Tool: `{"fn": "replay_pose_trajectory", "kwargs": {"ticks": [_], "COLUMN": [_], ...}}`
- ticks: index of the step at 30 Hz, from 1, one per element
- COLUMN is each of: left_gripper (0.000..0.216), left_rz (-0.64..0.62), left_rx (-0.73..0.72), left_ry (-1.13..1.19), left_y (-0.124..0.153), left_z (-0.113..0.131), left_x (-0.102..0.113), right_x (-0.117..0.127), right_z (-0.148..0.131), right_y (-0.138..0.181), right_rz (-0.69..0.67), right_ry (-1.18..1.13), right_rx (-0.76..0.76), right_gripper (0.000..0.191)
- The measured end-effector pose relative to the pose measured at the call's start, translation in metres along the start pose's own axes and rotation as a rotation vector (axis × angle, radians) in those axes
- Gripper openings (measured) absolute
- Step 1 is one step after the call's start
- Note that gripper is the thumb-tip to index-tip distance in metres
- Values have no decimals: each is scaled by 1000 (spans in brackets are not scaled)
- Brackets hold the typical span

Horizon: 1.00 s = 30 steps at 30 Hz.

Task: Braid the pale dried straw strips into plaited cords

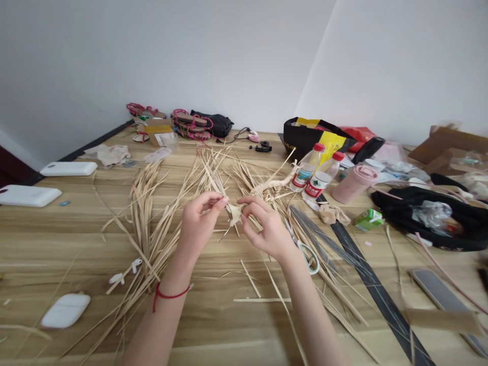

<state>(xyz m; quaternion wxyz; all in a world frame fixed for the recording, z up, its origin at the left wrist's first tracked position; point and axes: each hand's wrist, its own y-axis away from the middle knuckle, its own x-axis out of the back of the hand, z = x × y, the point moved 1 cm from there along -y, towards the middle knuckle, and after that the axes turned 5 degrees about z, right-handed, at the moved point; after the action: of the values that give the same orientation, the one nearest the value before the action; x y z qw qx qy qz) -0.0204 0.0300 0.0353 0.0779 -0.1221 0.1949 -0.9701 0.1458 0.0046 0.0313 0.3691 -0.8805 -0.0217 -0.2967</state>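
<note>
A small pale woven straw piece sits between my two hands at the middle of the table. My left hand is closed, thumb and forefinger pinching thin straw strips just above the piece's left side. At its right edge, my right hand has curled fingers gripping it; the fingertips partly hide the contact. A thin curved strip sticks out below the piece. Long loose straw strips lie around both hands. White-handled scissors rest beside my right wrist.
Two red-capped water bottles and a pink tumbler stand at the back right. A braided straw length lies before the bottles. A white earphone case is at the left, a phone at the right.
</note>
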Motion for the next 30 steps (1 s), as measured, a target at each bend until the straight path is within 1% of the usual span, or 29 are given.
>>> {"fn": "replay_pose_trajectory", "kwargs": {"ticks": [3,7,9,11,15,18,26,30], "left_gripper": [16,15,18,15,10,14,23,21], "left_rz": [-52,-171,-183,-161,-109,-90,-127,-126], "left_rx": [-100,-260,-302,-314,-255,-188,18,99], "left_ry": [-81,-198,-219,-210,-119,-56,82,142], "left_y": [0,0,0,1,4,7,8,6], "left_z": [4,9,10,10,9,10,10,7], "left_x": [3,5,5,4,-2,-5,-7,-7], "right_x": [-2,-4,-3,-2,0,2,4,5], "right_z": [1,1,0,-2,-5,-6,-6,-7], "right_y": [0,1,0,0,0,0,0,-1], "right_rz": [36,61,63,62,79,91,60,58], "right_ry": [22,85,104,116,127,133,142,138], "right_rx": [-3,13,25,39,71,72,88,103], "right_gripper": [11,11,11,12,11,11,12,13]}}
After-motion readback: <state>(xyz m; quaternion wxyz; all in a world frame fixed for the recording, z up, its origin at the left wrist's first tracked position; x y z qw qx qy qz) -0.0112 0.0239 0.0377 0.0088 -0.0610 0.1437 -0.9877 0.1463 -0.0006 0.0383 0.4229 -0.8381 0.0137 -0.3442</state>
